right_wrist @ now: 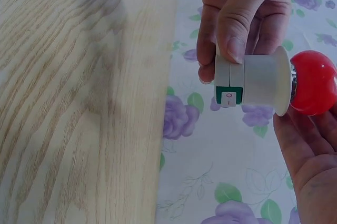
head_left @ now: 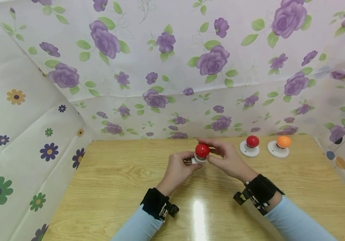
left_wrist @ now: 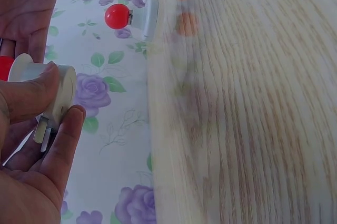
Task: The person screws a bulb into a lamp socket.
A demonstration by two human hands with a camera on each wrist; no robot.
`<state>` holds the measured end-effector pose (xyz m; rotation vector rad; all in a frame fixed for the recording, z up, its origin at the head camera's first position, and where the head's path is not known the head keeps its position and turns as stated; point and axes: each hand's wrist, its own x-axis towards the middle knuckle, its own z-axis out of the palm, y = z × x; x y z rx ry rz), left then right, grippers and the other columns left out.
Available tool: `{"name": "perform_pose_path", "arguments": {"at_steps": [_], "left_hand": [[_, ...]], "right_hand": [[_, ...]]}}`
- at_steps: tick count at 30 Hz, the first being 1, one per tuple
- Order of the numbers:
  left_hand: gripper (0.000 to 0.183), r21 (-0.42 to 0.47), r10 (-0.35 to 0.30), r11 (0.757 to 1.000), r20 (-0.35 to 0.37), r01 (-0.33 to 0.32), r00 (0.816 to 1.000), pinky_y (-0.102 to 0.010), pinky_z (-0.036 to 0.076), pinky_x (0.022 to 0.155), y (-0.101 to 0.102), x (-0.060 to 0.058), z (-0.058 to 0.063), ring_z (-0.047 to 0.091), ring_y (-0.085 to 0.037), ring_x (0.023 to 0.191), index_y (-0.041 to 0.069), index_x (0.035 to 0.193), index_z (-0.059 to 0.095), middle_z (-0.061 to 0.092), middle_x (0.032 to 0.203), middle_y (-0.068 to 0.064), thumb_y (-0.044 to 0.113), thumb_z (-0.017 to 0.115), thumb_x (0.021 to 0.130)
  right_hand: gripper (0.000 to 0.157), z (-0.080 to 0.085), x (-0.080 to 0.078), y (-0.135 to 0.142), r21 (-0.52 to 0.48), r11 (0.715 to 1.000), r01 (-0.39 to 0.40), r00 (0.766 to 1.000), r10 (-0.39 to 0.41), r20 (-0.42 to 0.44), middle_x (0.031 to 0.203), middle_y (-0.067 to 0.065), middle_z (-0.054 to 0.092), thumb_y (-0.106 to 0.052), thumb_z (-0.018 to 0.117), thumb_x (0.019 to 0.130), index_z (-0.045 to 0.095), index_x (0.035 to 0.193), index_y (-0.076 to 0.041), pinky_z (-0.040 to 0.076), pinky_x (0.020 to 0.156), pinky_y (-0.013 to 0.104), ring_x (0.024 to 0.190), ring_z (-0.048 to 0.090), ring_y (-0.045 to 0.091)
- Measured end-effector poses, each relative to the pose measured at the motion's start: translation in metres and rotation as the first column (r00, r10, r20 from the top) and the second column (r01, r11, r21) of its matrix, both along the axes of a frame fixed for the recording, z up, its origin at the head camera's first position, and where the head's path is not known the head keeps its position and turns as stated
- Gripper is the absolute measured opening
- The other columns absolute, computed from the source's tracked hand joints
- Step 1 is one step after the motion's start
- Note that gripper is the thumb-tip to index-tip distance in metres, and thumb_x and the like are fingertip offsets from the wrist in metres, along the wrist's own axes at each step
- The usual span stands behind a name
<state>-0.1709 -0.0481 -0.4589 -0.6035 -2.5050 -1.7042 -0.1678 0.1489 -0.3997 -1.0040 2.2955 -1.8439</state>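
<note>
My left hand [head_left: 182, 169] grips a white plug-in lamp socket [right_wrist: 260, 74], thumb across its body and fingers on the other side. Two flat metal prongs [left_wrist: 42, 132] stick out of the socket's base. A green-edged switch [right_wrist: 229, 96] marked O and I sits on its side. The round red light bulb [head_left: 202, 151] is seated in the socket's flanged end. My right hand [head_left: 225, 159] curves around the bulb, thumb at its near side and fingers at its far side. Part of the bulb is cut off in the left wrist view.
To the right, near the table's back edge, a red bulb [head_left: 252, 141] stands on a round white base [head_left: 249, 149]. Beside it an orange bulb [head_left: 283, 141] stands on another white base [head_left: 277, 150]. Flowered cloth [head_left: 157, 100] rises behind the wooden table [head_left: 115, 187].
</note>
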Motion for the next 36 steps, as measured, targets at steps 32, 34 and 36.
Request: {"name": "perform_pose_path", "arguments": {"at_steps": [32,34,36], "left_hand": [[0.028,0.001,-0.002,1.0,0.002,0.002,1.0,-0.024,0.05,0.07,0.0,0.0,-0.001,0.061,-0.007,0.087,0.02,0.103,0.07,0.065,0.095,0.011,0.015,0.076,0.077],[0.029,-0.002,0.002,1.0,0.01,-0.002,1.0,-0.023,0.05,0.071,0.0,0.0,-0.001,0.061,-0.006,0.088,0.02,0.104,0.069,0.064,0.096,0.011,0.016,0.076,0.076],[0.03,-0.003,0.004,1.0,0.016,-0.004,1.0,-0.023,0.05,0.072,0.0,0.0,-0.001,0.061,-0.005,0.089,0.019,0.105,0.069,0.064,0.097,0.011,0.016,0.076,0.076]], "right_hand": [[0.053,0.003,0.006,-0.006,0.042,0.961,0.273,0.962,-0.272,-0.025,0.116,0.004,0.06,-0.021,0.076,0.077,0.057,0.125,-0.012,0.049,0.08,0.032,0.1,0.06,0.019],[0.054,0.004,0.005,-0.005,0.035,0.965,0.261,0.965,-0.261,-0.019,0.12,0.005,0.057,-0.021,0.073,0.08,0.053,0.13,-0.011,0.046,0.087,0.036,0.107,0.056,0.023],[0.053,0.005,0.003,-0.003,0.014,0.974,0.227,0.974,-0.227,-0.019,0.125,0.006,0.054,-0.017,0.069,0.084,0.049,0.133,-0.008,0.043,0.091,0.042,0.113,0.052,0.028]]}}
